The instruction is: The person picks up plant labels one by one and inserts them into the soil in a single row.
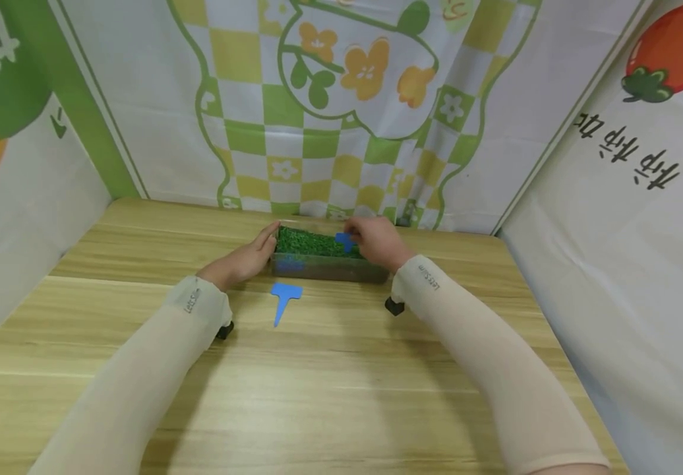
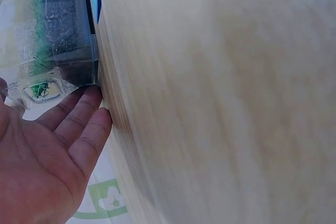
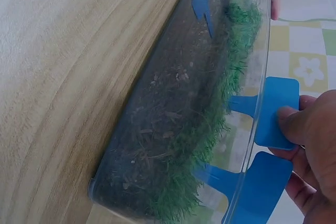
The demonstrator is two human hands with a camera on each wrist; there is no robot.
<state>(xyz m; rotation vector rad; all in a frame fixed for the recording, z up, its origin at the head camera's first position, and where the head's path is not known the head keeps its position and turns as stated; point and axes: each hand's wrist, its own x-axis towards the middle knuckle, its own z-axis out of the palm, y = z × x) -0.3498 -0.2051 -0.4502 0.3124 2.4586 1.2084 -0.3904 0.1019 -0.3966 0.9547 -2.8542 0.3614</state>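
Observation:
A clear plastic box (image 1: 329,267) holds dark soil (image 3: 163,98) topped with green grass (image 1: 308,243). My left hand (image 1: 243,260) rests against its left end; in the left wrist view the fingers (image 2: 84,111) are fairly straight at the box's lower edge. At the right part of the box, my right hand (image 1: 380,241) pinches the head of a blue T-shaped plant label (image 3: 276,113), whose stem reaches into the grass. A second blue plant label (image 3: 260,190) stands in the grass beside it, close to the curled fingers. The tips of both stems are hidden.
Another blue plant label (image 1: 285,297) lies on the wooden table (image 1: 294,396) in front of the box, and its reflection shows in the front wall. Behind the table's back edge hangs a checked, flower-printed curtain (image 1: 246,119). Printed white panels (image 1: 626,218) flank both sides.

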